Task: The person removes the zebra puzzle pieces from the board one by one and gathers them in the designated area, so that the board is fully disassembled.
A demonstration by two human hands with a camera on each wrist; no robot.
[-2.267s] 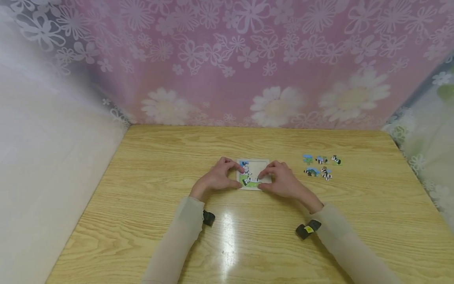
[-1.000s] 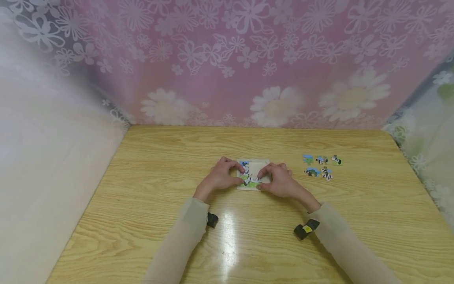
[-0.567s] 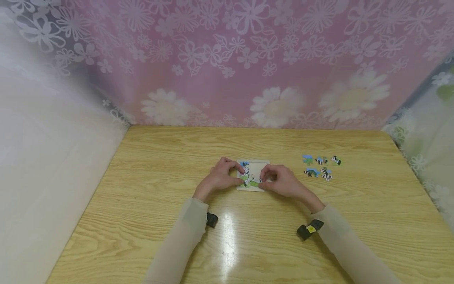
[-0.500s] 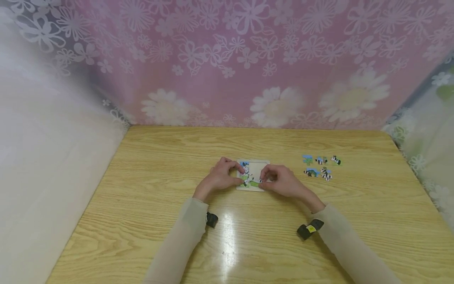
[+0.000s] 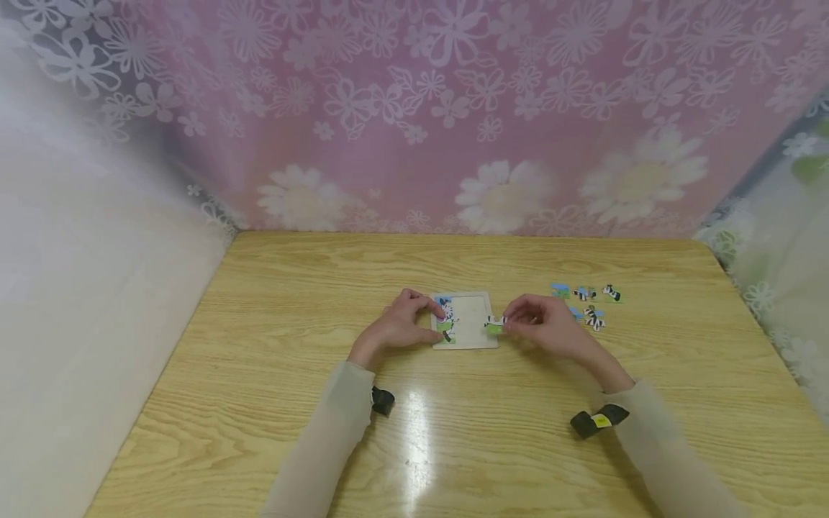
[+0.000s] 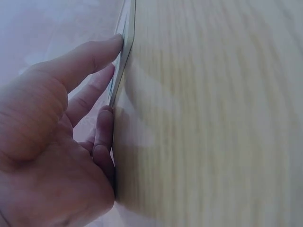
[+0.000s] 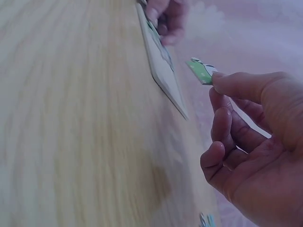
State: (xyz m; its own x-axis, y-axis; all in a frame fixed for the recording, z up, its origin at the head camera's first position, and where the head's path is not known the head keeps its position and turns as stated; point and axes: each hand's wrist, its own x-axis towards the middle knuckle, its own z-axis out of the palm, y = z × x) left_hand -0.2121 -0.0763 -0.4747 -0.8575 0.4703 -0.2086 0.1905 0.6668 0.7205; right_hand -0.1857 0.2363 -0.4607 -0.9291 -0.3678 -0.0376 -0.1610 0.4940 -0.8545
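A small puzzle tray (image 5: 476, 309) with a pale frame lies on the table. Along its left side sit zebra puzzle pieces (image 5: 446, 325), partly covered by fingers; the rest of its bed shows bare. My left hand (image 5: 396, 325) rests at the tray's left edge, thumb and index finger pressing down on it, other fingers loose beside the rim in the left wrist view. Just over the tray's right edge, my right hand (image 5: 549, 325) pinches a green, black and white puzzle piece (image 5: 495, 326) between thumb and index finger. In the right wrist view that piece (image 7: 200, 72) is held off the tray.
Several loose puzzle pieces (image 5: 592, 318) lie right of the tray, some partly hidden behind the right hand. The wood-grain table (image 5: 324, 280) meets a pink flowered curtain (image 5: 401, 144) at the back and a white cloth (image 5: 97, 288) on the left.
My right hand has lifted the puzzle piece out of the tray's lower part and carried it rightward to the tray's right edge. The left hand stays nearly in place.
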